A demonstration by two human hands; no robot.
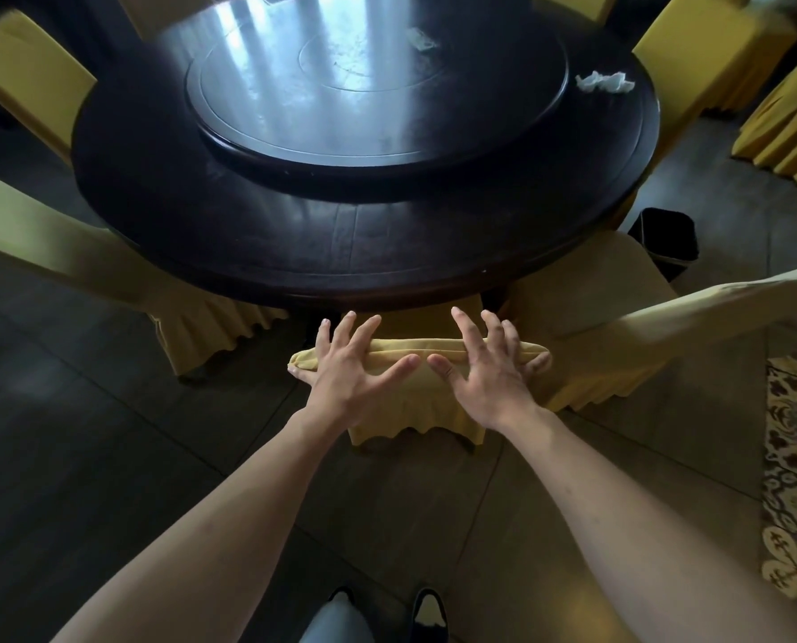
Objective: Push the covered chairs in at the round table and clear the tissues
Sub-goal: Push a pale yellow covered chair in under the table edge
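We look down over both bare forearms to the near chair, its yellow cover hanging in pleats to the floor and its seat tucked under the edge of the round tabletop. Our left hand lies flat on the top of the chair's backrest, fingers spread wide and pointing toward the table, the thumb stretched inward; its grip is open, pressing on the fabric rather than closing round it. Our right hand rests on the same top edge just beside it, likewise splayed, with the little finger curling over the far right end of the backrest; the two thumbs nearly meet at the middle. On the dark tabletop sits a raised turntable, glossy with reflected light. A crumpled white tissue lies on the tabletop near its far right rim, and a second, smaller tissue lies on the turntable farther back. More covered chairs ring the table: one at the left, one at the right. A dark bin stands on the tiled floor by the right chair.
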